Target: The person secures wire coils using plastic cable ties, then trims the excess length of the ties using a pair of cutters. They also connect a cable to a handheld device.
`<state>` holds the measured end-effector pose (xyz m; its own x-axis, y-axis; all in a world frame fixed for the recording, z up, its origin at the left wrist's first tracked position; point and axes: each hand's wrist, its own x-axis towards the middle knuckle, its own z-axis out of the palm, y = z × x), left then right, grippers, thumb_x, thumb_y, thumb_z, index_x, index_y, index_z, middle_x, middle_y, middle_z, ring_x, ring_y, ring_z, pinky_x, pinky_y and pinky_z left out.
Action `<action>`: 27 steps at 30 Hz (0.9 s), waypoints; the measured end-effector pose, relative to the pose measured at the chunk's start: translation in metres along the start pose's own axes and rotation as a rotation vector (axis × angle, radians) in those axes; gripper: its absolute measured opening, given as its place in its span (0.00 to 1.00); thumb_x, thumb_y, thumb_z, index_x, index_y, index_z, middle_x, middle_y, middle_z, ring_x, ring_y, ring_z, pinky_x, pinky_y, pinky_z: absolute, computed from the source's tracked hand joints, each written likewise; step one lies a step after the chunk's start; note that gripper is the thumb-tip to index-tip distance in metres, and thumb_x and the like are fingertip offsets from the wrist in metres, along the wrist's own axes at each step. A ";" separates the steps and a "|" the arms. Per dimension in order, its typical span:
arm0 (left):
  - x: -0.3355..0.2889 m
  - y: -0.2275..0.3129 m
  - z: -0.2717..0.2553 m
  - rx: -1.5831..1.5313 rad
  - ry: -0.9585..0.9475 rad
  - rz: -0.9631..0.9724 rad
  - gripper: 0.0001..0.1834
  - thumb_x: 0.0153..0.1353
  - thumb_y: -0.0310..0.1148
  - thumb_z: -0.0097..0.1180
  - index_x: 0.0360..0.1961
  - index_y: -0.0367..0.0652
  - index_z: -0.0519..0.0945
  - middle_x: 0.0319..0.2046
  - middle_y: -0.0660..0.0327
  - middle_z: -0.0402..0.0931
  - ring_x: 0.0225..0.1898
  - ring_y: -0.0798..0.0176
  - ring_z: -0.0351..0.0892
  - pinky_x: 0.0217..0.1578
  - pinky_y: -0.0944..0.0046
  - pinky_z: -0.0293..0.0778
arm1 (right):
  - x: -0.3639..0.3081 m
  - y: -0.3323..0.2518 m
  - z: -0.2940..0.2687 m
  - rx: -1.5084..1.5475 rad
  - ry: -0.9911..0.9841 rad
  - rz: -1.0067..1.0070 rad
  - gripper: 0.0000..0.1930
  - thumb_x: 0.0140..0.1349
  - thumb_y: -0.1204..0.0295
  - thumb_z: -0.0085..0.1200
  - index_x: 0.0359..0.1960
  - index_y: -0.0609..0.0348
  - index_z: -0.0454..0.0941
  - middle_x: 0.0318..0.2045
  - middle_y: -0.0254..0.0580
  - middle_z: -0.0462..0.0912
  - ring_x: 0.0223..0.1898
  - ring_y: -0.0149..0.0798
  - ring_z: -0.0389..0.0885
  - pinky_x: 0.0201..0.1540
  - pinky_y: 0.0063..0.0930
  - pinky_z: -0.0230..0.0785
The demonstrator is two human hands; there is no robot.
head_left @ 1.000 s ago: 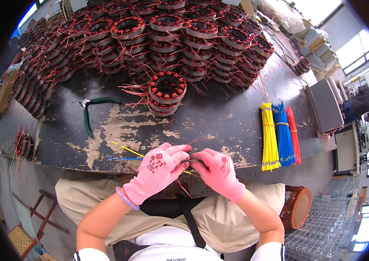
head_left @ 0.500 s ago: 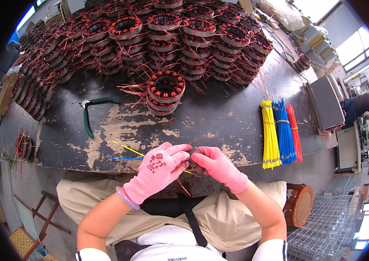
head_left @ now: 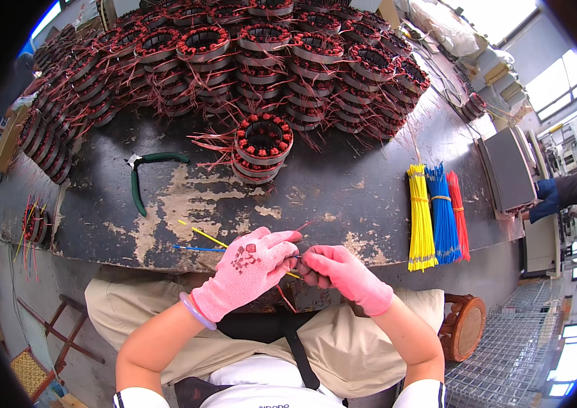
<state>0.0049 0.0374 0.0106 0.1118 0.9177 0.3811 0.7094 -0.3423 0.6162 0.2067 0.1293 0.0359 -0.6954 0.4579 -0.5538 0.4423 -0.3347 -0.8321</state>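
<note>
In a pink glove, my left hand (head_left: pixel 251 264) is closed in a pinch over the table's near edge. A yellow wire (head_left: pixel 205 234) and a blue wire (head_left: pixel 196 248) run beneath it, their ends sticking out to the left. My right hand (head_left: pixel 346 275), also gloved in pink with dark fingertips, pinches close beside the left fingertips; what lies in its grip is mostly covered. Thin red strands show above and below the hands. Beyond them stands a short stack of motor stators (head_left: pixel 256 160) with red windings, its loose leads pointing left. Green-handled cutters (head_left: pixel 137 182) lie left of it.
Tall stacks of stators (head_left: pixel 261 71) fill the table's far side. Tied bundles of yellow wires (head_left: pixel 420 224), blue wires (head_left: pixel 443 221) and red wires (head_left: pixel 458 217) lie at right. Another stator (head_left: pixel 33 224) sits far left. A wooden stool (head_left: pixel 464 328) and another person (head_left: pixel 566 192) are at right.
My right hand has shifted slightly down and right, leaving a small gap between the fingertips. My left hand stays almost in place. The person at right has come further into view.
</note>
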 end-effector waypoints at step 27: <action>0.004 -0.003 -0.011 0.008 -0.059 0.019 0.07 0.55 0.30 0.65 0.35 0.44 0.82 0.48 0.62 0.84 0.33 0.53 0.79 0.36 0.56 0.77 | -0.027 0.014 0.006 -1.393 0.671 -0.664 0.17 0.55 0.58 0.66 0.44 0.49 0.84 0.36 0.33 0.83 0.33 0.36 0.81 0.36 0.32 0.74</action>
<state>-0.0043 0.0401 0.0178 0.1658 0.9217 0.3507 0.7122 -0.3579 0.6039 0.2279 0.1073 0.0394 -0.7689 0.5791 0.2708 0.5764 0.8112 -0.0981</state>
